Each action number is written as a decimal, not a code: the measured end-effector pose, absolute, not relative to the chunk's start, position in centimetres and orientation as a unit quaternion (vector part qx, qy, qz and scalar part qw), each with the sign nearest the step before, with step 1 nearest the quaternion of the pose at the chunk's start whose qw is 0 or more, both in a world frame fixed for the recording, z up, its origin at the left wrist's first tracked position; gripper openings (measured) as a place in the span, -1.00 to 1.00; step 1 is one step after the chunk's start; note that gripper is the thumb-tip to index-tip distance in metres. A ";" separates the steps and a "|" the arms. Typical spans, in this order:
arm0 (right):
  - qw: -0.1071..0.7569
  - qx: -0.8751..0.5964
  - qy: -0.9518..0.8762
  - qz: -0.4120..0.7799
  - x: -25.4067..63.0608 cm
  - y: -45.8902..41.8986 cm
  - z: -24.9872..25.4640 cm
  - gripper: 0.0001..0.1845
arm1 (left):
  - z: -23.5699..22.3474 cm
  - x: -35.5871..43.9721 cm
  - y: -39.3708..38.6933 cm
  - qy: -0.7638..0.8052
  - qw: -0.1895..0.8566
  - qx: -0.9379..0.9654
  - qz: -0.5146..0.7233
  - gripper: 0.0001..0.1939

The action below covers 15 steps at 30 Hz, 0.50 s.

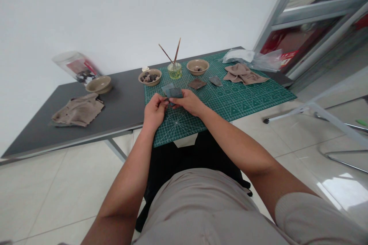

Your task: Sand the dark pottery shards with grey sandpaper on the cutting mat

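Observation:
Over the green cutting mat, my right hand grips a folded grey sheet that looks like sandpaper. My left hand is closed beside it, with thumb and finger pinched on a small dark piece too small to name. The two hands almost touch at the sheet's lower edge. Just beyond them lie a brown square sheet and a grey pointed sheet. A bowl of small dark and brown pieces stands behind my left hand.
A glass jar holds two thin brushes. Another bowl has a small dark piece inside. Brown cloths lie at right and left, with a bowl and tipped clear container at left. A plastic bag lies back right.

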State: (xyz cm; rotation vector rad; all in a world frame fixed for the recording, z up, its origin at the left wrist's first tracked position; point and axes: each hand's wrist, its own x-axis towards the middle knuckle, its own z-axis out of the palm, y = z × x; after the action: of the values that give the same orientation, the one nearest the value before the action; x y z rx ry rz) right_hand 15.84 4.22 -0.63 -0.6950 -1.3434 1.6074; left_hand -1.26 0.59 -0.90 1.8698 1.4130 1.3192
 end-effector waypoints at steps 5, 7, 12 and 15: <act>0.442 -0.285 -0.536 0.660 15.8 4.2 -0.5 -0.63 | -0.4 -1.1 0.3 0.522 0.181 0.706 0.443 -0.90; 0.449 -0.290 -0.533 0.656 15.8 4.1 -0.5 -0.64 | 0.0 -0.9 0.0 0.532 0.161 0.710 0.433 -0.89; 0.466 -0.307 -0.519 0.647 15.4 4.0 -0.6 -0.63 | 0.3 -0.6 -0.5 0.546 0.136 0.713 0.418 -0.89; 0.467 -0.306 -0.526 0.642 15.4 4.0 -0.6 -0.64 | 0.3 -0.5 -0.6 0.551 0.139 0.707 0.421 -0.89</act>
State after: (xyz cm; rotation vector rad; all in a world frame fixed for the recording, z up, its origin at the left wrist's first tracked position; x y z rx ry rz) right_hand 15.42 4.01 -0.62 -0.7508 -1.2913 1.5752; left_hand -0.49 -0.55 0.30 2.0451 1.5928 1.2170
